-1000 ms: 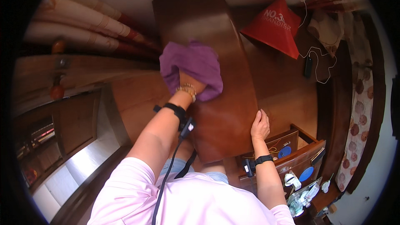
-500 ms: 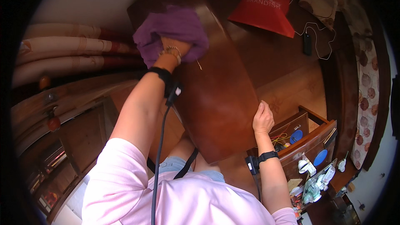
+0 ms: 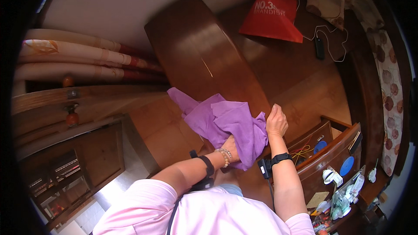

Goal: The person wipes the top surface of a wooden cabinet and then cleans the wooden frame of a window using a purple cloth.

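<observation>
A glossy brown wooden tabletop [image 3: 191, 43] lies in front of me, one long pale mark [image 3: 207, 67] on its surface. On its near end spreads a crumpled purple cloth [image 3: 237, 119], one corner trailing off to the left. My left hand [image 3: 232, 148] is in the folds of that cloth, closed on it, though most of its fingers are covered. At the tabletop's right edge, my right hand [image 3: 277, 122] has its fingers curled round the edge; the cloth comes close beside it.
To the right, an open drawer [image 3: 305, 144] holds cords and a blue round thing, with white and clear items beyond it. A red bag [image 3: 272, 17] and a black device [image 3: 320, 48] on a white cord lie farther back. Curtains [image 3: 82, 56] hang at left above a cabinet [image 3: 74, 156].
My left hand has drawn the purple cloth from the tabletop's far end back to its near end, toward me. My right hand has stayed at the right edge.
</observation>
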`<move>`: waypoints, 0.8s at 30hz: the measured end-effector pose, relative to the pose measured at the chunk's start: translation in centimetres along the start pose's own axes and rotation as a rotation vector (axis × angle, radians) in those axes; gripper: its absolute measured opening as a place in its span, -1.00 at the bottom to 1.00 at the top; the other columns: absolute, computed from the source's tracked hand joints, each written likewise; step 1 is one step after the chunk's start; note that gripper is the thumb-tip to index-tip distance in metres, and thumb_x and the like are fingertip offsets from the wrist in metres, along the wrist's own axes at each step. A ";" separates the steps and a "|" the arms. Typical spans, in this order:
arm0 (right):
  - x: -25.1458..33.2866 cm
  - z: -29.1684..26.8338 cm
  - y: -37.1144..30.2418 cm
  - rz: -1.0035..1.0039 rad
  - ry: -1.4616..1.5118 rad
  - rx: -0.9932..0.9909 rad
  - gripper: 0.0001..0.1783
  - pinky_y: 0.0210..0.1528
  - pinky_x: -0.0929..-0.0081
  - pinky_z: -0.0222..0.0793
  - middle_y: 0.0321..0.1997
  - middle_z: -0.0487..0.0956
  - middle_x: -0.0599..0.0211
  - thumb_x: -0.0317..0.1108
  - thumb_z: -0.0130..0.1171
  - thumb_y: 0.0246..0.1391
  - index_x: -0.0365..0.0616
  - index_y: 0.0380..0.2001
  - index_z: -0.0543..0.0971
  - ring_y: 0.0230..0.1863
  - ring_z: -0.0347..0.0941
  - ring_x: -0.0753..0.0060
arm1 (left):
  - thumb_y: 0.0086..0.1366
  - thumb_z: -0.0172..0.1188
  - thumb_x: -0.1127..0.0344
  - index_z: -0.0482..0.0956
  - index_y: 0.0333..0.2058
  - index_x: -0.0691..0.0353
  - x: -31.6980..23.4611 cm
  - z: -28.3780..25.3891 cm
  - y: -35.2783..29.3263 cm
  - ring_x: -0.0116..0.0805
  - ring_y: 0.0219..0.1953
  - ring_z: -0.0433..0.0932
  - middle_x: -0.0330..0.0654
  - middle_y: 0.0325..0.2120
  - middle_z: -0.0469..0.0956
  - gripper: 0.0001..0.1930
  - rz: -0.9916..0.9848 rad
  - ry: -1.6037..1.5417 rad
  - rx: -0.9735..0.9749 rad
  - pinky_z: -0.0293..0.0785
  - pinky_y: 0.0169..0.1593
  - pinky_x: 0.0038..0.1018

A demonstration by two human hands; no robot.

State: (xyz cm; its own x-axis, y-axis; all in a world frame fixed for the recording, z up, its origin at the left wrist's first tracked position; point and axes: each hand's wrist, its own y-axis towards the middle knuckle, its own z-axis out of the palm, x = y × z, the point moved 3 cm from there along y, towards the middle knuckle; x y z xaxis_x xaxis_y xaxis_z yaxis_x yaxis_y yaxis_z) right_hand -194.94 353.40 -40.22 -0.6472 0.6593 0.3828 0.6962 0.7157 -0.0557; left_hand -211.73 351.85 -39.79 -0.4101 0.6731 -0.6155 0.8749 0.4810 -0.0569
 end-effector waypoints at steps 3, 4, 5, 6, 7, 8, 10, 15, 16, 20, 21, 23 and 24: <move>-0.1 0.1 -0.2 0.001 0.033 -0.026 -0.69 -0.27 0.24 0.32 -0.36 0.52 0.18 -0.15 -0.21 0.08 -0.04 -0.26 0.45 -0.30 0.41 0.09 | 0.04 -0.12 0.08 0.41 -0.16 0.20 0.4 -0.1 0.0 -0.14 0.04 0.23 -0.03 -0.09 0.35 -0.56 -0.004 0.014 0.060 0.04 0.12 -0.31; -0.3 0.0 -0.2 0.004 0.056 -0.038 -0.70 -0.26 0.24 0.32 -0.33 0.51 0.18 -0.16 -0.20 0.08 -0.04 -0.25 0.44 -0.28 0.40 0.08 | 0.05 -0.13 0.08 0.41 -0.15 0.21 0.6 -0.8 0.4 -0.15 0.04 0.22 -0.03 -0.09 0.36 -0.56 -0.030 0.009 0.067 0.02 0.13 -0.30; -0.3 0.1 -0.3 0.001 0.059 -0.048 -0.70 -0.26 0.24 0.32 -0.33 0.51 0.18 -0.16 -0.20 0.08 -0.04 -0.25 0.44 -0.28 0.40 0.08 | 0.06 -0.14 0.08 0.40 -0.15 0.21 1.0 -1.4 1.0 -0.15 0.05 0.21 -0.03 -0.09 0.36 -0.56 -0.054 0.002 0.074 0.00 0.14 -0.30; -0.4 0.1 -0.5 0.036 0.061 -0.064 -0.69 -0.24 0.24 0.31 -0.30 0.49 0.17 -0.16 -0.20 0.08 -0.06 -0.23 0.43 -0.26 0.39 0.08 | 0.06 -0.14 0.08 0.40 -0.15 0.21 1.8 -2.1 1.8 -0.15 0.05 0.21 -0.03 -0.09 0.36 -0.56 -0.048 0.006 0.068 0.00 0.14 -0.30; -0.4 0.0 -0.6 0.069 0.064 -0.082 -0.69 -0.22 0.24 0.30 -0.26 0.48 0.17 -0.16 -0.20 0.08 -0.07 -0.22 0.42 -0.23 0.38 0.08 | 0.04 -0.10 0.05 0.39 -0.14 0.22 3.2 -3.1 3.2 -0.13 0.05 0.21 -0.01 -0.08 0.35 -0.54 -0.092 0.024 0.011 -0.01 0.13 -0.28; -0.1 -0.1 -0.5 0.079 0.062 -0.058 -0.68 -0.19 0.25 0.29 -0.22 0.45 0.17 -0.16 -0.19 0.07 -0.08 -0.19 0.41 -0.20 0.36 0.09 | 0.02 -0.06 0.03 0.39 -0.14 0.23 4.6 -4.9 4.8 -0.11 0.04 0.21 0.01 -0.08 0.33 -0.52 -0.138 0.042 -0.048 -0.01 0.13 -0.26; 0.1 -0.4 0.0 0.074 0.031 -0.077 -0.67 -0.19 0.25 0.29 -0.22 0.45 0.17 -0.16 -0.18 0.07 -0.08 -0.19 0.41 -0.20 0.36 0.09 | 0.04 -0.05 0.05 0.35 -0.11 0.26 6.8 -9.0 8.1 -0.09 0.04 0.22 0.02 -0.08 0.33 -0.51 -0.163 0.115 -0.176 0.01 0.12 -0.28; 1.4 0.5 1.0 0.114 -0.030 -0.068 -0.67 -0.22 0.25 0.31 -0.23 0.46 0.14 -0.17 -0.14 0.04 -0.09 -0.18 0.41 -0.21 0.38 0.06 | 0.05 -0.07 0.11 0.32 -0.12 0.27 14.6 -18.4 15.2 -0.06 0.01 0.24 0.03 -0.08 0.32 -0.55 -0.159 0.206 -0.454 0.08 0.08 -0.28; 1.7 0.4 1.4 0.131 -0.033 -0.058 -0.67 -0.24 0.25 0.31 -0.23 0.46 0.14 -0.16 -0.13 0.04 -0.09 -0.18 0.41 -0.23 0.38 0.06 | 0.05 -0.09 0.13 0.32 -0.13 0.29 14.6 -21.4 16.6 -0.07 0.00 0.24 0.02 -0.08 0.31 -0.56 -0.142 0.318 -0.416 0.10 0.06 -0.27; 1.9 0.7 1.5 0.179 -0.031 -0.054 -0.67 -0.26 0.27 0.33 -0.26 0.48 0.12 -0.17 -0.11 0.03 -0.11 -0.19 0.42 -0.26 0.41 0.09 | 0.06 -0.07 0.10 0.37 -0.15 0.25 18.4 -27.5 21.5 -0.04 -0.01 0.25 0.05 -0.11 0.33 -0.58 -0.397 0.422 0.087 0.08 0.07 -0.26; 2.7 0.6 1.8 0.202 -0.019 -0.026 -0.67 -0.27 0.28 0.33 -0.28 0.49 0.12 -0.17 -0.11 0.02 -0.11 -0.19 0.42 -0.28 0.42 0.10 | 0.05 -0.08 0.12 0.39 -0.24 0.24 23.0 -27.1 21.4 -0.05 -0.08 0.30 0.03 -0.18 0.37 -0.63 -0.323 0.458 -0.212 0.15 -0.01 -0.25; 2.9 0.4 2.3 0.230 -0.023 -0.016 -0.66 -0.25 0.27 0.32 -0.26 0.48 0.04 -0.18 -0.12 0.04 -0.15 -0.18 0.41 -0.26 0.41 0.04 | 0.05 -0.09 0.14 0.41 -0.32 0.23 28.5 -27.9 22.2 -0.07 -0.15 0.35 0.01 -0.25 0.41 -0.68 -0.230 0.471 -0.496 0.21 -0.09 -0.24; 3.3 0.5 2.4 0.271 -0.014 0.010 -0.66 -0.25 0.27 0.32 -0.27 0.48 0.04 -0.19 -0.12 0.04 -0.15 -0.18 0.41 -0.27 0.42 0.04 | 0.05 -0.08 0.11 0.40 -0.25 0.22 30.6 -28.8 22.6 -0.05 -0.09 0.31 0.01 -0.19 0.38 -0.64 -0.223 0.517 -0.490 0.17 -0.03 -0.26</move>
State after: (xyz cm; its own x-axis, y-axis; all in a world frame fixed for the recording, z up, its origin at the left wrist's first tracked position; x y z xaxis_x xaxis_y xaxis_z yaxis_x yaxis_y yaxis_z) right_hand -195.56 357.43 -39.57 -0.4421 0.8303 0.3394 0.8416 0.5149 -0.1634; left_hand -211.92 399.50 -37.29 -0.7393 0.6502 -0.1750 0.5911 0.7512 0.2938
